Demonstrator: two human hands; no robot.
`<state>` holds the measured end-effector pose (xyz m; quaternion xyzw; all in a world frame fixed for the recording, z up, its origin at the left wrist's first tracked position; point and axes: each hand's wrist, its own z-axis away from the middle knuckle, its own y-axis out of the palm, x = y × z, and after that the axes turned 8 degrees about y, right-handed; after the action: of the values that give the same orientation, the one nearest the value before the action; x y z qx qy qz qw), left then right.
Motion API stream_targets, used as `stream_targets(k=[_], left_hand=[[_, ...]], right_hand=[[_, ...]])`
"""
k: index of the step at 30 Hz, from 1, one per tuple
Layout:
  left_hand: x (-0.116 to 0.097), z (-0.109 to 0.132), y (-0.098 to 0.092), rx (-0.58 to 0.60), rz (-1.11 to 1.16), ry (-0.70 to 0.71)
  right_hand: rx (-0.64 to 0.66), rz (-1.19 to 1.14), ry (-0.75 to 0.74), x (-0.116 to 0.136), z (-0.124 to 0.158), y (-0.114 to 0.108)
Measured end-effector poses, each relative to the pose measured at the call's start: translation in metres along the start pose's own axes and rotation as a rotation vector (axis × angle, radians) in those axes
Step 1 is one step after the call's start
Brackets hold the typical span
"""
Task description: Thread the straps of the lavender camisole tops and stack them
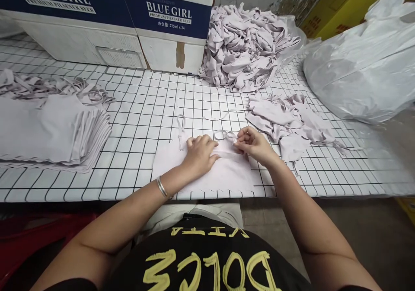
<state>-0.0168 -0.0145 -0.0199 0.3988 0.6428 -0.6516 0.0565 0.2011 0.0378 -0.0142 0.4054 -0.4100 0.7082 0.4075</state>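
A pale pink camisole [207, 179] with thin straps lies spread on the table in front of me. My left hand [200, 155] rests palm down on its upper part, fingers bent and thumb apart, pressing on the cloth. One looped strap [181, 122] sticks up to the left of that hand. At the top right of the camisole, my right hand [251, 144] pinches the cloth at the base of the other strap [220, 134]. The fingertips partly hide what is pinched there.
A neat stack of similar garments [55, 126] lies at the left. Loose garments [288, 120] are right of my right hand, with a big heap [246, 44] behind. A cardboard beer box [106, 27] and a white plastic bag [363, 62] stand on the checked table [136, 139].
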Motion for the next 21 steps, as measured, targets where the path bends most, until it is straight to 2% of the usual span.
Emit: stream_targets(k=[2, 3, 4, 5, 7, 9, 10, 12, 13, 15, 18, 21], left_hand=[[-0.012, 0.015, -0.007, -0.04, -0.102, 0.133], [-0.016, 0.026, -0.012, -0.022, -0.121, 0.212], [-0.019, 0.038, -0.016, 0.011, -0.124, 0.277], [-0.018, 0.051, -0.021, 0.048, -0.123, 0.315], [-0.009, 0.079, -0.028, 0.101, -0.146, 0.301], [0.007, 0.105, -0.032, 0.139, -0.201, 0.227], [0.016, 0.115, -0.034, 0.162, -0.226, 0.2], [0.03, 0.127, -0.037, 0.189, -0.239, 0.176], [0.034, 0.128, -0.039, 0.175, -0.229, 0.165], [0.038, 0.122, -0.043, 0.078, -0.209, 0.1], [0.041, 0.1, -0.05, -0.1, -0.204, -0.074], [0.049, 0.08, -0.054, -0.128, -0.178, -0.194]], right_hand=[[-0.232, 0.149, -0.081, 0.0, 0.003, -0.003], [-0.343, 0.257, -0.142, -0.001, 0.006, -0.004], [-0.422, 0.368, -0.211, -0.003, 0.011, -0.003], [-0.439, 0.466, -0.281, -0.007, 0.018, -0.002], [-0.295, 0.61, -0.384, -0.016, 0.032, 0.0], [-0.118, 0.682, -0.402, -0.022, 0.044, 0.002], [-0.101, 0.699, -0.386, -0.023, 0.046, 0.004], [-0.185, 0.681, -0.359, -0.017, 0.041, 0.011], [-0.214, 0.649, -0.373, -0.01, 0.034, 0.018], [-0.138, 0.598, -0.485, 0.009, 0.012, 0.04], [0.154, 0.676, -0.703, 0.037, -0.028, 0.085], [0.357, 0.868, -0.764, 0.055, -0.057, 0.12]])
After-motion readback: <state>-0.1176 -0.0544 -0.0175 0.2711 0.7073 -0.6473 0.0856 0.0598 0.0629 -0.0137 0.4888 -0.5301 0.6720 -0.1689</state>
